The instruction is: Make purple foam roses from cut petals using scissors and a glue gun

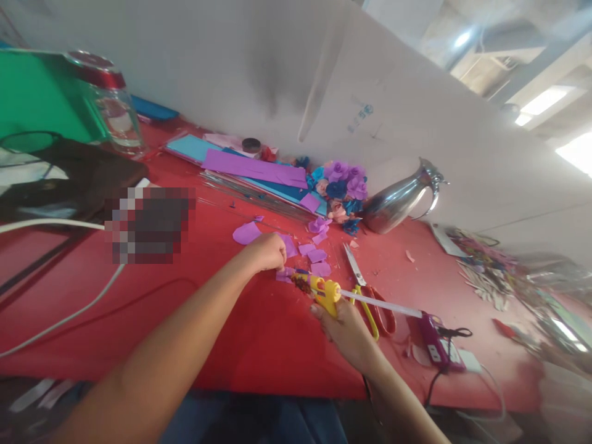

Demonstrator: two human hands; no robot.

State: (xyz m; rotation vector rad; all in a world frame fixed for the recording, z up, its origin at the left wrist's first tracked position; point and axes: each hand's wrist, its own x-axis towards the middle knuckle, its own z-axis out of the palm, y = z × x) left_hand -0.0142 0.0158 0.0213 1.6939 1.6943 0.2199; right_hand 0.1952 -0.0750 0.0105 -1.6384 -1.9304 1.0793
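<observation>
My right hand (pixel 348 330) is wrapped round the grip of a yellow hot glue gun (pixel 327 297), with a clear glue stick (pixel 382 302) jutting from its back. The nozzle points left at a small purple paper piece (pixel 283 275) on the red table. My left hand (pixel 268 251) is closed, its fingertips pinched at that piece. Cut purple petals (pixel 317 255) lie just beyond both hands, one larger petal (pixel 246 233) behind my left wrist. To the right of the glue gun lie scissors (pixel 358 271) with yellow and red handles.
Paper flowers (pixel 345 185) and purple paper strips (pixel 254 168) lie along the wall beside a silver jug (pixel 398 200). A purple power strip (pixel 437 345) with cords is at right. A glass jar (pixel 118 117) and a white cable (pixel 99 302) are at left.
</observation>
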